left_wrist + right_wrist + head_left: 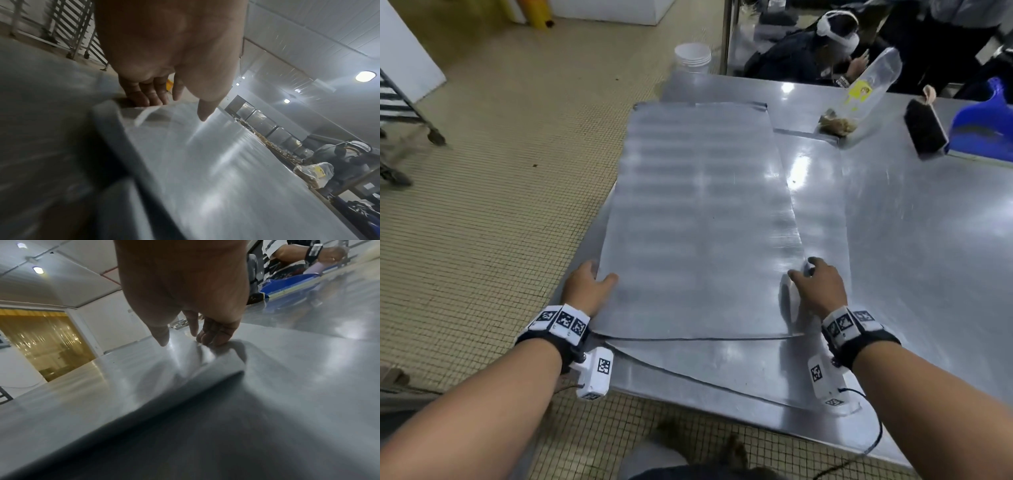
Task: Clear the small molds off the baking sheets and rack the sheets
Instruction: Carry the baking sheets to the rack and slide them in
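A bare metal baking sheet [698, 222], blurred, lies lengthwise at the left edge of the steel table [928, 257], atop a second sheet [822, 205] that sticks out to the right and near side. My left hand [589, 287] grips the top sheet's left edge near its close corner. In the left wrist view the fingers [148, 97] curl under the sheet [205, 162] and the thumb lies over it. My right hand [815, 281] grips the right edge; in the right wrist view its fingers [213, 337] hook the raised rim of the sheet [144, 369]. No small molds are visible.
A wheeled sheet rack [400, 102] stands on the tiled floor to the far left, also shown as rack [78, 32]. At the table's far right lie a plastic bag with crumbs [859, 99], a black brush [924, 130] and a blue dustpan [986, 126]. Another person [808, 44] crouches beyond the table.
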Available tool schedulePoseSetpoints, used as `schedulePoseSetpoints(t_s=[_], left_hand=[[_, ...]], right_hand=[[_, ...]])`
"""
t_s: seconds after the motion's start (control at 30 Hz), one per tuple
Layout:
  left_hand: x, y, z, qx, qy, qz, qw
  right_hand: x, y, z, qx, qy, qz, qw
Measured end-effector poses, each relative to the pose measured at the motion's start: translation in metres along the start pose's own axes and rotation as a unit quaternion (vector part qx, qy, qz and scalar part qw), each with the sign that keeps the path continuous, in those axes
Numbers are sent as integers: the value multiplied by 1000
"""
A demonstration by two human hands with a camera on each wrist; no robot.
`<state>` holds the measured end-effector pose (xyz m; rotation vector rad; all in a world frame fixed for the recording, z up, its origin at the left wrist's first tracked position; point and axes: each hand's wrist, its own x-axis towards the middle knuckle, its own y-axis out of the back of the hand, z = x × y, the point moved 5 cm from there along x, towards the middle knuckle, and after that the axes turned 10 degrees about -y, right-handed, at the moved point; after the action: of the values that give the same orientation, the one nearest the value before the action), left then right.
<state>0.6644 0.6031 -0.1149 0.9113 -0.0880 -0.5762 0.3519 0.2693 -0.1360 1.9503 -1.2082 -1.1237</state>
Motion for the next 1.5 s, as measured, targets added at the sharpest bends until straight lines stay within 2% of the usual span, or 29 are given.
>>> schedulePoseSetpoints(t_s=[0.33,0.43,0.53,0.67,0.83,1.03,1.23,1.5], left_hand=[[74,8,13,-26,-24,-43,998],[92,4,15,-37,-34,-45,998],[104,-6,13,-76,-33,-50,995],[115,-13,-5,-120,-21,-23,992],[127,-13,-25,-144,-27,-3,989],[113,-11,5,-148,-64,-1,987],[103,-37,45,-141,-116,-29,983],[119,-85,43,-106,-127,-72,984]], right_hand=[[47,5,-49,56,-25,-21,998],[58,1,-54,99,-42,-11,994],[64,-3,-56,96,-53,-10,994],[67,-9,-55,68,-51,-14,996],[53,-4,-57,179,-40,-36,982],[27,10,-29,227,-59,-14,972],[6,40,14,250,-87,19,964],[-9,45,62,263,-120,36,957]])
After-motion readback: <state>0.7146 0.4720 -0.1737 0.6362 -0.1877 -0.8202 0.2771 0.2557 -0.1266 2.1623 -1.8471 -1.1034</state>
